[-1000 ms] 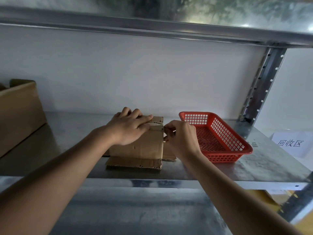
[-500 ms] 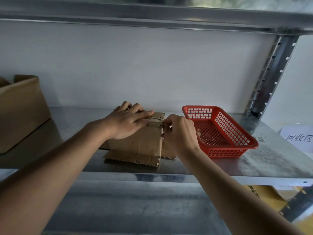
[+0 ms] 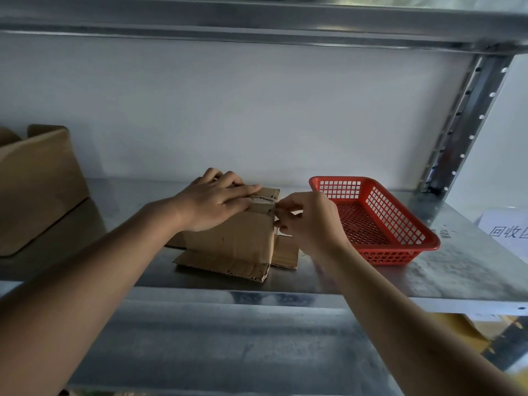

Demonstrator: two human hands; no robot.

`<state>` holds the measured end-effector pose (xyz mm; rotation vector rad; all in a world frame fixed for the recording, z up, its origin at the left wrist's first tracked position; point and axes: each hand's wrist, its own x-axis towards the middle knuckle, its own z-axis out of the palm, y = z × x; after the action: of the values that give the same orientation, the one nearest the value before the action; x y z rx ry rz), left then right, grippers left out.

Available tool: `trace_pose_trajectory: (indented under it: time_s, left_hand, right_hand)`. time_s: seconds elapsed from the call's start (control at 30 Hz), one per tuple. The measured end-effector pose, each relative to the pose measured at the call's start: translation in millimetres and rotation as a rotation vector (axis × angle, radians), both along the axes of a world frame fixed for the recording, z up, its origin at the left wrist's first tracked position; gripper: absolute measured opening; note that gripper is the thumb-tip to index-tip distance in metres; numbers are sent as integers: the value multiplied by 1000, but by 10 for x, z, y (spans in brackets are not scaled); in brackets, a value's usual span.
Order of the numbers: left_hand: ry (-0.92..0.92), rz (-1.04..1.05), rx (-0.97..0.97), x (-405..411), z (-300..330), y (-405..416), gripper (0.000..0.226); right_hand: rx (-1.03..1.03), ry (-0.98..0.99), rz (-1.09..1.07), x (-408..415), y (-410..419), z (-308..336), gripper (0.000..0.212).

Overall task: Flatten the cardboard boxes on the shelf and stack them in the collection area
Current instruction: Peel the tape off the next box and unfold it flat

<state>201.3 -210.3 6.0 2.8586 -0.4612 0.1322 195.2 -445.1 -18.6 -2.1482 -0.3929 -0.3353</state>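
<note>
Right hand (image 3: 310, 221) shifted slightly, its fingers (image 3: 281, 214) hiding the cardboard box (image 3: 237, 238) edge.

Plain white wall (image 3: 257, 110) behind, evenly and softly lit, slightly shadowed toward the left. Galvanized metal shelf (image 3: 457, 270) across the middle, dull grey with mottled reflections, front lip bright on the right. Upper shelf edge (image 3: 257, 21) overhead, steel, catching a streak of light. Perforated steel upright (image 3: 468, 124) on the right, tilted by the wide lens, holes glinting. Lower shelf surface (image 3: 228, 347) below, brushed grey, in shade. Red plastic mesh basket (image 3: 400, 247) on the right part of the shelf. White paper sign (image 3: 505, 227) with printed characters at far right, partly cut off.
</note>
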Motion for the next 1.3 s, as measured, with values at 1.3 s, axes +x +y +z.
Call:
trace_pose_trajectory:
  time_s: [1.3]
  left_hand:
    - [-100, -47, -36, 70, -87, 99, 64]
  right_hand:
    - [-149, -320, 40, -69, 16, -99, 7]
